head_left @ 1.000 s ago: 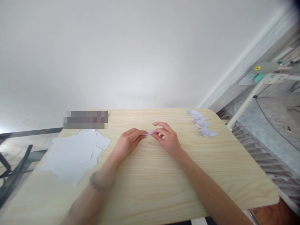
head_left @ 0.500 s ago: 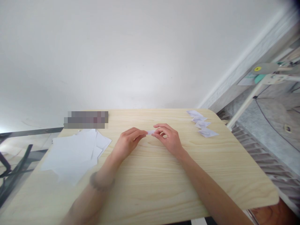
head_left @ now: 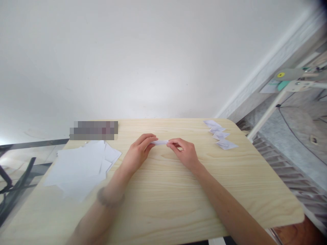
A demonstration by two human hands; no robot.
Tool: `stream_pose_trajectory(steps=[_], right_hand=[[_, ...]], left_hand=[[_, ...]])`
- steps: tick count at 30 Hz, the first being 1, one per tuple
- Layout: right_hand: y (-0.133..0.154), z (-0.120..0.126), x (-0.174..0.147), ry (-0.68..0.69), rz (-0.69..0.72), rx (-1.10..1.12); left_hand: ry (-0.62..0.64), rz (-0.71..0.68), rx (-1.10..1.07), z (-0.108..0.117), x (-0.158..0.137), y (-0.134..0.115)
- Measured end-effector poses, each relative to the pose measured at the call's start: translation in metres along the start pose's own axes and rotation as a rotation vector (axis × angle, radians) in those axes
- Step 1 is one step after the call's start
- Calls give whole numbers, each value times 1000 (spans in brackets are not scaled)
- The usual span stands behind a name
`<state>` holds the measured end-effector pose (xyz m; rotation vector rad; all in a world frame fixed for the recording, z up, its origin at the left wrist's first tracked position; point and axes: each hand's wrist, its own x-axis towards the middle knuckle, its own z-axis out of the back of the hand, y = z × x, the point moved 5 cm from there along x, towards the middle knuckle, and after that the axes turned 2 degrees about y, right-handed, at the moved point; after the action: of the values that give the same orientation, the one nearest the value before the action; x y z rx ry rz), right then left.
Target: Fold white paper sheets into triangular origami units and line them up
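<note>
Between my two hands is a small, narrow piece of folded white paper [head_left: 161,142], held just above or on the wooden table [head_left: 163,194]; I cannot tell which. My left hand [head_left: 140,149] pinches its left end between thumb and fingers. At the other end, my right hand [head_left: 184,152] has thumb and fingertips closed on the paper. The fingers cover both tips of it. Several folded white paper shapes [head_left: 226,144] stand in a row at the far right of the table.
Loose white paper sheets [head_left: 79,165] lie piled at the left of the table. Behind them is a blurred-out patch [head_left: 93,130]. A white wall [head_left: 158,61] rises at the table's back edge, and a white metal stand [head_left: 268,112] is beyond the right side.
My left hand has shifted slightly left along the folded paper, so more of it shows. The right hand's raised fingers have come down onto its end.
</note>
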<state>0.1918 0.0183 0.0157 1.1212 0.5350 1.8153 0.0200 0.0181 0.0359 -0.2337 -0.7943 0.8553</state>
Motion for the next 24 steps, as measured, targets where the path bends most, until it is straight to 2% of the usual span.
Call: stream_pose_trajectory(steps=[4, 9, 15, 20, 24], right_hand=[[3, 4, 0, -68, -15, 3], [2, 5, 1, -78, 7, -32], [4, 5, 1, -64, 52, -31], [15, 1, 0, 20, 177, -55], [21, -1, -1, 50, 246, -42]], left_hand=[[67, 25, 117, -3, 0, 4], [96, 63, 192, -5, -1, 6], [112, 126, 40, -5, -3, 4], [90, 204, -201, -5, -4, -1], [89, 263, -302, -7, -4, -2]])
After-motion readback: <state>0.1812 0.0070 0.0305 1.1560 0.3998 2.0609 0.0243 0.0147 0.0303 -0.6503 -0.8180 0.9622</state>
